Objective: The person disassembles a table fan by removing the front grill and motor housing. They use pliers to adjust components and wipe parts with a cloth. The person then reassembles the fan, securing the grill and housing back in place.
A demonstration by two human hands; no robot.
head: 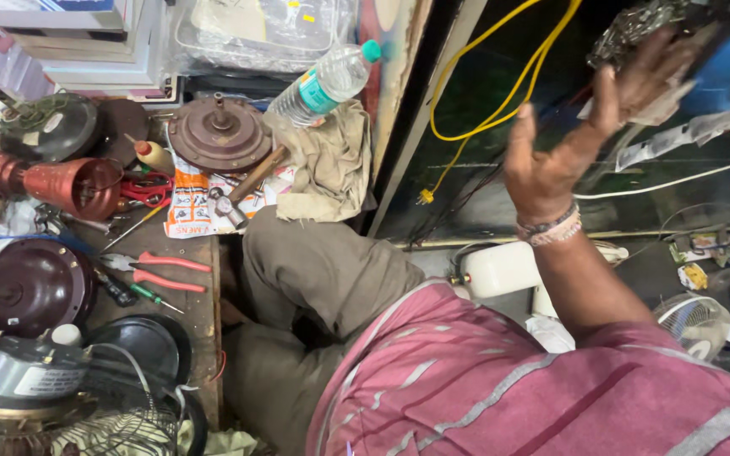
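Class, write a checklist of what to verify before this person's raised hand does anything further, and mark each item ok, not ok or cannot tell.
1. Right hand in view, raised: ok.
2. Its grip on the crumpled dark object at its fingertips: cannot tell.
3. Left hand in view: not ok.
4. Yellow cable apart from the right hand: ok.
5. Red-handled pliers lying flat on the wooden bench: ok.
6. Clear plastic water bottle capped: ok.

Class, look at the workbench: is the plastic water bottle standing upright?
No, the water bottle lies tilted on its side, resting on the crumpled cloth with its green cap pointing up and right.
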